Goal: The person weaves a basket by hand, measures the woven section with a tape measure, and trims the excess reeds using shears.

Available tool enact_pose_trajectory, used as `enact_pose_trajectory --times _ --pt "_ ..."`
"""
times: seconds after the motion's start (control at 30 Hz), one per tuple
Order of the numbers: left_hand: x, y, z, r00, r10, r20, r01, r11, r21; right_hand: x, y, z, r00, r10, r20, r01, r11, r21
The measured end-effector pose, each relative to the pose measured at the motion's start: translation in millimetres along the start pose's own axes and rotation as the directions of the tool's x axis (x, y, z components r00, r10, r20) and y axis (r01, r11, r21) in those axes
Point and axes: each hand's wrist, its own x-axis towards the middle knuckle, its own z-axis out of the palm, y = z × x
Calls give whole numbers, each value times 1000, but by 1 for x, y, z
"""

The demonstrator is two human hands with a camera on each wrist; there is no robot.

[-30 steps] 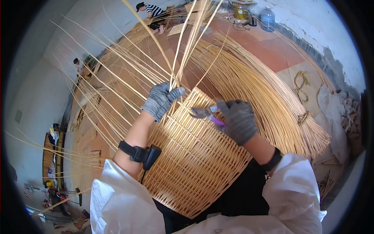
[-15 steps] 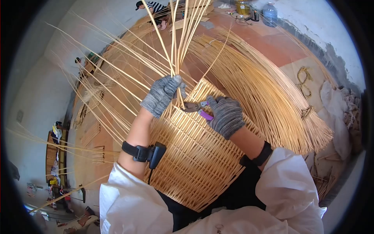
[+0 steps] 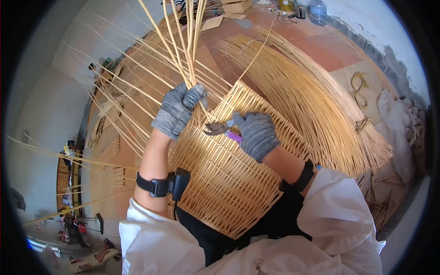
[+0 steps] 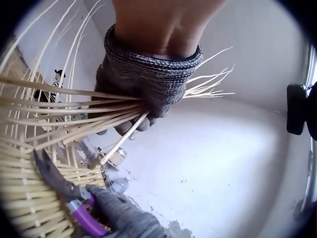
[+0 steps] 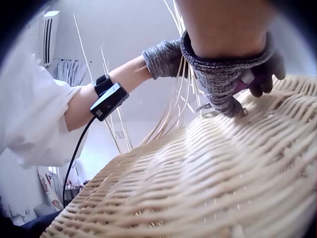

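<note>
My gloved left hand (image 3: 176, 110) grips a bundle of pale wicker rods (image 3: 190, 55) that fan out upward from the far edge of a woven wicker panel (image 3: 229, 183). In the left wrist view the rods (image 4: 74, 111) run through the fist. My gloved right hand (image 3: 257, 135) holds pruning shears (image 3: 217, 128) with purple handles, fingers wrapped round them. Their curved blades are parted, close to the rod bases at the panel's edge. The panel lies across my lap, sloping away from me.
A large sheaf of long rods (image 3: 293, 101) lies on the floor to the right, tied near its end. Loose uncut rods (image 3: 123, 78) spread out to the left. A water jug (image 3: 317, 11) stands by the far wall, and a plastic sheet (image 3: 394, 119) lies at the right.
The right hand has brought the shears leftward from over the panel to the rod bases. The left hand, still gripping the bundle, has shifted left and tilted the rods leftward.
</note>
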Motion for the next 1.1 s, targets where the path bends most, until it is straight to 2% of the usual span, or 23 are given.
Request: enact_pose_trajectory --times 0.13,0.2,0.23,0.3,0.37,0.4,0.43,0.5,0.57,0.63,0.67,0.77,0.8,0.93,1.03,1.1 --pt "-7 8 1 1000 12 -13 -12 1000 -26 18 -26 0 998 27 -51 -34 991 -126" --pt "-15 12 6 997 44 -68 -46 999 -26 22 -21 -2 997 -13 78 13 1000 3" --pt "-18 12 3 998 35 -48 -40 992 -123 21 -21 -2 988 -40 147 30 997 72" --pt "-25 10 -17 999 27 -19 -31 951 -309 12 -21 -6 967 -98 233 83 994 72" --pt "-34 12 -29 995 -33 -90 -9 903 -430 4 -25 -6 946 -112 305 79 990 117" --pt "-35 13 -33 994 -36 -101 -14 888 -459 4 -31 -4 958 -55 282 25 994 107" --pt "-37 15 -36 993 -40 -112 -20 873 -487 5 -35 1 990 -83 114 80 996 33" --pt "-41 18 -31 992 -42 -123 -15 903 -429 6 -48 10 961 -173 -213 150 981 -122" --pt "-42 18 -28 997 -11 -79 -21 919 -394 8 -56 5 990 -123 67 122 992 20" --pt "-48 26 -32 988 -70 -135 10 918 -397 5 -58 -13 932 -145 333 96 983 157" --pt "-51 29 -37 980 -101 -172 20 907 -421 6 -61 2 913 -117 390 87 992 92" --pt "-58 30 -46 970 -136 -201 31 891 -453 -3 -74 1 950 -179 255 163 983 81" --pt "-60 30 -47 974 -127 -187 32 895 -445 -2 -81 4 977 -196 86 190 979 72" --pt "-67 33 -49 978 -131 -163 48 898 -437 3 -99 -2 984 -117 132 117 993 7" --pt "-70 35 -43 982 -133 -130 63 894 -443 1 -103 7 994 -109 25 110 994 -18" --pt "-72 37 -31 993 -107 -48 76 901 -427 5 -101 8 986 -159 54 153 983 105"
